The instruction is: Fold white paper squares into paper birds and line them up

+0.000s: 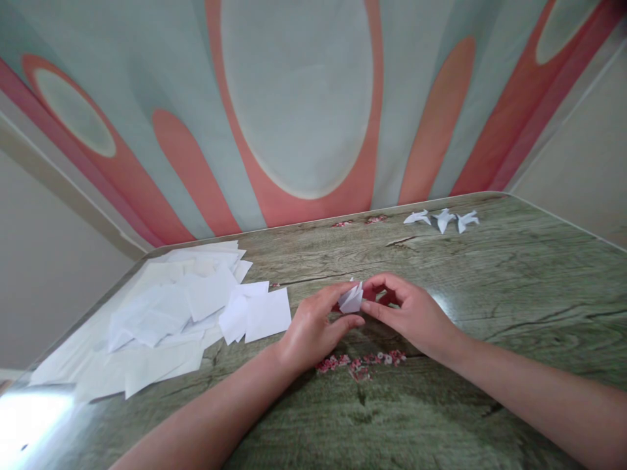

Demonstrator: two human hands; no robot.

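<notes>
A small piece of folded white paper (351, 299) is between my two hands, just above the middle of the table. My left hand (316, 323) is closed round its left side, with the thumb below it and the fingers behind. On the right side, my right hand (404, 310) pinches the paper's edge between thumb and fingertips. Several layers and pointed flaps show in the folded paper; part of it is hidden by my fingers. Three folded white paper birds (443, 220) stand in a row at the back right.
Loose white sheets (161, 313) lie in a wide, uneven pile on the left. Smaller square papers (268, 314) sit at its right side, close to my left hand. The wood-patterned table (514, 294) meets a wall with a red and pale blue pattern (313, 209) at the back.
</notes>
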